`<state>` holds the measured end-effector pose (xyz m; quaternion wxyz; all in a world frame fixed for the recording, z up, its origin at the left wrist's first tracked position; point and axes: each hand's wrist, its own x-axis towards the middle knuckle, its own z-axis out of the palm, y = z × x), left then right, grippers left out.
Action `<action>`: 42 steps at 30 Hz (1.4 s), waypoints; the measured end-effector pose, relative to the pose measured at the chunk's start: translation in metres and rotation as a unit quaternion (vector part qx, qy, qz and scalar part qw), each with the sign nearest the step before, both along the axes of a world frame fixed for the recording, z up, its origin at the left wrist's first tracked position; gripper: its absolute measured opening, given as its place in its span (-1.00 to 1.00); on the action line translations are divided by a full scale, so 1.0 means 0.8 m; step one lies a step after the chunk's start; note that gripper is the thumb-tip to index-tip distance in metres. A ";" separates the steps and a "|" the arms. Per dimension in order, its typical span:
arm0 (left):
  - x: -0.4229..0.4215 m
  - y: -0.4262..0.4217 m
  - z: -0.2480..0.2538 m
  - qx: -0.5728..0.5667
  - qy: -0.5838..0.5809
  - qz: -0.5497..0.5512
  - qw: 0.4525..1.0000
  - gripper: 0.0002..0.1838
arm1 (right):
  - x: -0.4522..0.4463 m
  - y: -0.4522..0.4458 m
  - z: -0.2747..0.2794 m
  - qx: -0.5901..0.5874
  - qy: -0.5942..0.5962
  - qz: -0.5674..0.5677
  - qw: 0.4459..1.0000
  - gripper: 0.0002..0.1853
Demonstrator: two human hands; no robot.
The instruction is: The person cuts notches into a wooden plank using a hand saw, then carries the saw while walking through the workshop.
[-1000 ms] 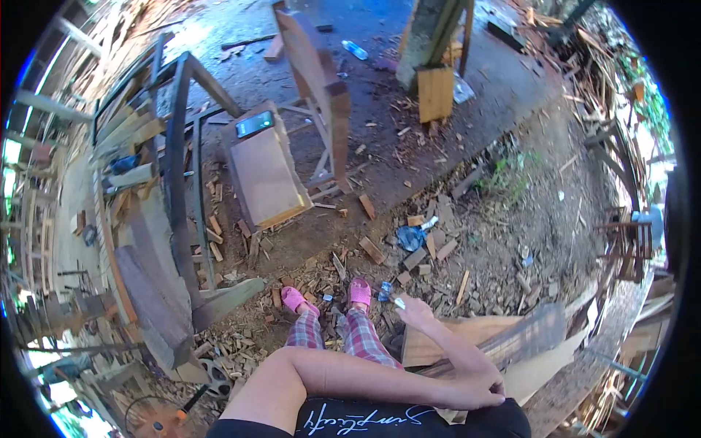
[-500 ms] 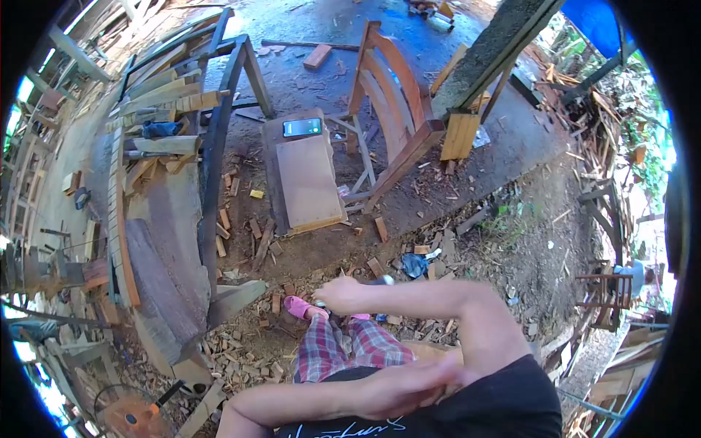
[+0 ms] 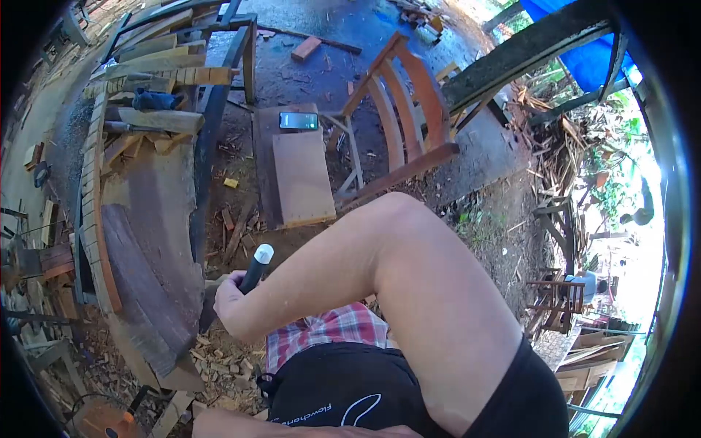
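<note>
My right arm reaches across my body to the left. Its hand (image 3: 232,298) is wrapped round a dark, round handle with a whitish end (image 3: 257,266), whose other end is hidden by the hand. Close by on the left stands a wooden workbench (image 3: 150,212), a dark curved board (image 3: 135,270) lying on it. At the bottom edge, part of my left forearm (image 3: 241,425) lies across my belly; the fingers of my left hand are cut off or hidden, so I cannot see what they do.
A wooden chair (image 3: 416,109) stands ahead, beside a low board (image 3: 303,175) with a phone (image 3: 299,120) on it. Wood offcuts (image 3: 150,77) are piled on the bench. An orange machine (image 3: 102,420) is at lower left. Wood scraps litter the ground.
My right hand has moved left towards the bench with the dark handle, its whitish end now pointing up. My left hand has dropped towards the bottom edge. The view has shifted slightly.
</note>
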<state>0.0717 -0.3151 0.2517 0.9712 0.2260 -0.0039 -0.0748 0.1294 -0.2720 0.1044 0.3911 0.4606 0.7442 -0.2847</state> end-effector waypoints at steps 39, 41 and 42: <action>0.209 0.035 -0.008 0.012 0.160 -0.008 0.987 -0.89 | 0.114 0.044 -0.082 0.025 0.139 0.069 0.987 -0.52; 0.190 0.037 -0.021 0.048 0.129 -0.021 0.990 -0.88 | 0.115 0.045 -0.071 0.032 0.138 0.066 0.988 -0.53; 0.180 0.036 -0.023 0.068 0.114 -0.026 0.991 -0.88 | 0.121 0.044 -0.041 0.035 0.135 0.071 0.988 -0.54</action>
